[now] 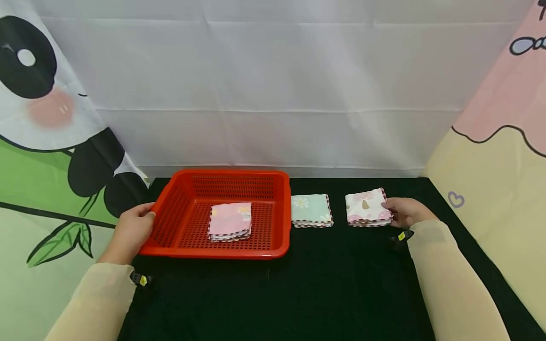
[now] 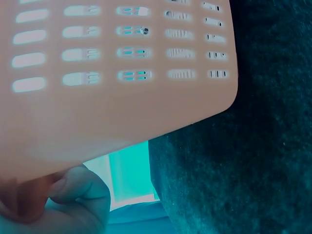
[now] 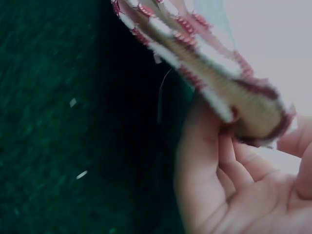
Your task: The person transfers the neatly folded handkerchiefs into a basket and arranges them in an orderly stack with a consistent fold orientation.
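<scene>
My left hand (image 1: 130, 233) grips the left rim of a red plastic basket (image 1: 282, 218), thumb on the rim's edge. In the left wrist view, the basket's slotted wall (image 2: 117, 109) fills the upper left, with curled fingers below. Inside the basket lies a folded pink cloth (image 1: 229, 219) with a checked edge. To the right, my right hand (image 1: 407, 212) pinches the right side of a folded white cloth (image 1: 364, 207) with pink patterns. The right wrist view has fingers (image 3: 200, 165) under that cloth's layered red-and-white edge (image 3: 214, 78).
A folded mint-green cloth (image 1: 310, 208) with white flowers lies between the basket and the white cloth, close against the basket's right side. Everything sits on a dark green tabletop (image 1: 324, 289). A white curtain (image 1: 277, 94) hangs behind, with printed cloths at both sides.
</scene>
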Available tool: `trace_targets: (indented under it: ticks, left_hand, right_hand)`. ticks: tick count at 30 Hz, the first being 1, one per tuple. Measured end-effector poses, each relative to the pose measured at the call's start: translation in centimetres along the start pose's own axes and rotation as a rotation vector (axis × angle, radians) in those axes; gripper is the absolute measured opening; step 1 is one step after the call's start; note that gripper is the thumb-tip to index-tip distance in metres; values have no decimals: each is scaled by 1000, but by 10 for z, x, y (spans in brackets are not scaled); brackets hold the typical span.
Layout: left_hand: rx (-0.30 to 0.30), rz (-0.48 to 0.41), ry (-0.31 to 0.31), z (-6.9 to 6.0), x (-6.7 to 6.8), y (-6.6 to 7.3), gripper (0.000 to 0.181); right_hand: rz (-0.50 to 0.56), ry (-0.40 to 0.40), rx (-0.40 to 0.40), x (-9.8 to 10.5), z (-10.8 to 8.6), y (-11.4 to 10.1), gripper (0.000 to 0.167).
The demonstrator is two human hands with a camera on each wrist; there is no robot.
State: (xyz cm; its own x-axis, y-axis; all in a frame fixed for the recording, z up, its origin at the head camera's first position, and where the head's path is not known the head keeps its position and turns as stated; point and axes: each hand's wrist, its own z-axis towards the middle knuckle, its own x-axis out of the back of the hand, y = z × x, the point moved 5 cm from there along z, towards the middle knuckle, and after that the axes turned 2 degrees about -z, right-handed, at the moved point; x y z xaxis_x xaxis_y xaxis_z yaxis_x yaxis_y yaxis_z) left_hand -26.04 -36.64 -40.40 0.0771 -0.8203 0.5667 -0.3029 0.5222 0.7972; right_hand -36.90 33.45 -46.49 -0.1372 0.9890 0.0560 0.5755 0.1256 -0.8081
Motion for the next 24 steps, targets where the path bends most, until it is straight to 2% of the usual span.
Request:
trace_targets:
  ticks: [4,9,13,20,24]
  left_hand:
    - [-12,8,21,-2,-4,-3,57]
    - [-22,17,47,-2,-3,-2,57]
    - [-24,16,38,-2,-2,0,57]
    - [-20,25,24,-3,-1,2,58]
    - [-14,20,18,-3,-2,1,58]
  right_hand:
    - [3,-20,15,-4,-6,-6,54]
    - [-1,-34,43,-13,-13,-19,53]
    - [-26,-31,65,-17,-19,-27,49]
    - [-50,-49,110,-20,-31,-39,32]
    - [-62,-51,143,-23,-38,-47,30]
